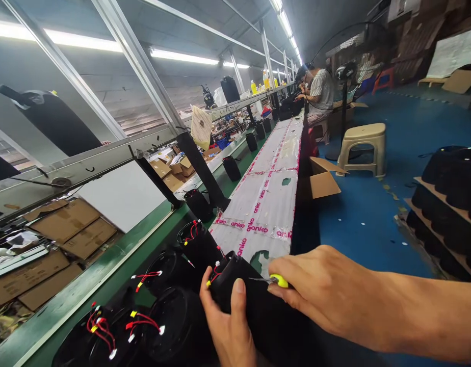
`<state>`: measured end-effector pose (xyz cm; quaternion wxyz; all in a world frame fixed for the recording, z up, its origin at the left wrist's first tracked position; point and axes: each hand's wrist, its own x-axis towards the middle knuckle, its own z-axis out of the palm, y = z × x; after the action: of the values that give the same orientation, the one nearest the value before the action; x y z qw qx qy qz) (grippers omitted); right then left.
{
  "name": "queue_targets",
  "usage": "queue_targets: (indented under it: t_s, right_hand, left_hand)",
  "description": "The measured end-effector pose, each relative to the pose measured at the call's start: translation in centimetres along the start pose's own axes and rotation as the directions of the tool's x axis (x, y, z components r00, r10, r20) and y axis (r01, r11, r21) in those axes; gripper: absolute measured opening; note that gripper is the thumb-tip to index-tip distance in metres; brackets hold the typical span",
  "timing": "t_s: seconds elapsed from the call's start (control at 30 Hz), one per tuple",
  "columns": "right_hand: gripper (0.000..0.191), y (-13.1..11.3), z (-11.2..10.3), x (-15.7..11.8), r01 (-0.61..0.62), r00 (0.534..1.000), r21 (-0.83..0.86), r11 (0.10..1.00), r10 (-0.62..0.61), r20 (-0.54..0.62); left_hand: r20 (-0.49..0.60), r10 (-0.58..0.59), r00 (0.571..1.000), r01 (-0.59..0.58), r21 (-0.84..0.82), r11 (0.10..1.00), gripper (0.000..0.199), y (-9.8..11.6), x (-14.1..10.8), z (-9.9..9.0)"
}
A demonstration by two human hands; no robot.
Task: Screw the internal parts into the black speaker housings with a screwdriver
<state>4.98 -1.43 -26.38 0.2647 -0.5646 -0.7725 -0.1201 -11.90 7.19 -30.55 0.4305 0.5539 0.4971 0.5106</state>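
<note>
My left hand (231, 316) is wrapped around a black fabric-covered cylinder (254, 300), thumb along its side. Thin red and black wires with small white and yellow connectors (216, 272) stick out of the cylinder's open end. In my closed right hand (315, 285) is a small tool with a yellow handle (279, 280) and a thin metal tip, pointing left at the cylinder's side. Whether the tip touches the surface I cannot tell. Several similar black cylinders (174, 321) with wires stand at the lower left, beside my left hand.
A long bench covered in printed white wrap (266, 204) runs away from me beside a green conveyor belt (241, 165) carrying more cylinders. A seated person (319, 92) works farther along. On the right are a beige stool (363, 148), an open carton (323, 178) and stacked black cylinders (449, 204).
</note>
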Motion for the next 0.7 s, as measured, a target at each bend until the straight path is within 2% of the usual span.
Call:
queue_targets:
  t_s: [0.17,0.23,0.37,0.5,0.7]
  right_hand:
    - [0.008,0.5,-0.3,0.8,-0.016,0.997,-0.019,1.0,0.017,0.076]
    - [0.007,0.8,-0.4,1.2,0.034,0.996,-0.035,0.999,-0.031,0.085]
    - [0.006,1.5,-0.8,1.8,0.18,0.984,-0.183,0.966,-0.175,0.045]
    - [0.014,2.4,-0.9,2.4,0.287,0.958,-0.304,0.908,-0.278,0.073]
    - [0.019,2.9,-0.5,3.2,0.335,0.942,-0.345,0.877,-0.31,0.127]
  left_hand:
    - [0.026,-0.04,0.999,0.043,-0.113,0.993,0.076,0.3,-0.2,0.0]
    - [-0.026,0.022,0.999,-0.023,-0.072,0.997,0.076,0.7,-0.3,0.0]
    - [-0.09,0.166,0.982,-0.152,0.145,0.978,0.074,1.5,-0.3,0.0]
    - [-0.029,0.175,0.984,-0.167,0.193,0.967,0.073,1.7,-0.3,0.1]
    - [-0.001,0.162,0.987,-0.159,0.191,0.969,0.071,1.6,-0.4,0.0]
